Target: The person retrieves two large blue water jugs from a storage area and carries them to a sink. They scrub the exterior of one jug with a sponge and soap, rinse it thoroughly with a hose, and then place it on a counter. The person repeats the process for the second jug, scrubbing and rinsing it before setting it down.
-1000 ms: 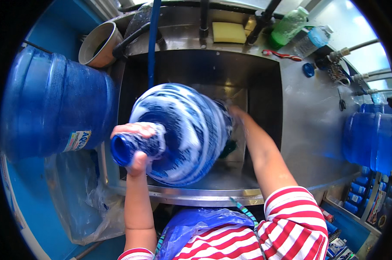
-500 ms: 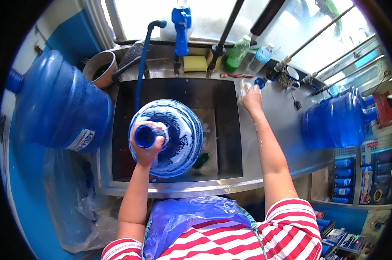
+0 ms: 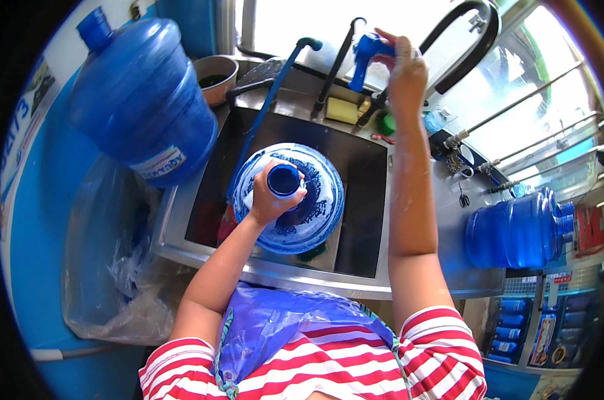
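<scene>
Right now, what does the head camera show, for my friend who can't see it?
A person's left hand grips the neck of a soapy blue water jug standing in a metal sink, while the right hand reaches up to a blue tap handle. More blue jugs sit on both sides.

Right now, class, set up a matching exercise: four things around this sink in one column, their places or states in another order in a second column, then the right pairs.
1. soapy jug
2. left hand
3. right hand
4. yellow sponge

A. raised at the blue tap handle
B. on the sink's back ledge
C. gripping the jug's neck
D. upright in the basin

Pairs: 1-D, 2-C, 3-A, 4-B
</scene>
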Demonstrator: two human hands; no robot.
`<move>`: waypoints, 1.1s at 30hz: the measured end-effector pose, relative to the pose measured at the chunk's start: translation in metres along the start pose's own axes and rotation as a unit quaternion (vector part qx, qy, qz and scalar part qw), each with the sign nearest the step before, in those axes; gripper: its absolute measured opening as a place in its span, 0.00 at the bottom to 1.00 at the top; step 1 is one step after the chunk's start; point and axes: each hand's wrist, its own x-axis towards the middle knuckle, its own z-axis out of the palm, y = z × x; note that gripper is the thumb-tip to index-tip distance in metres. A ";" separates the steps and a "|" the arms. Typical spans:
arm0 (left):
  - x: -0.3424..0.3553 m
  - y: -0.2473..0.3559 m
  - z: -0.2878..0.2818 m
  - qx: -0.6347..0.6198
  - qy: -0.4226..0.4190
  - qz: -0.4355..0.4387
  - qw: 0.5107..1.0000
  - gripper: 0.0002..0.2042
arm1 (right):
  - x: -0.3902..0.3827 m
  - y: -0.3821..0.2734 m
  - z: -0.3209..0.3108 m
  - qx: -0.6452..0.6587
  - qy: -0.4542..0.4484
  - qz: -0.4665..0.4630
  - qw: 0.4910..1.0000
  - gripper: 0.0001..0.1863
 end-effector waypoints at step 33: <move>-0.017 0.017 -0.001 -0.002 -0.120 0.005 0.993 0.20 | 0.010 0.126 0.176 0.751 -0.302 0.302 0.503 0.14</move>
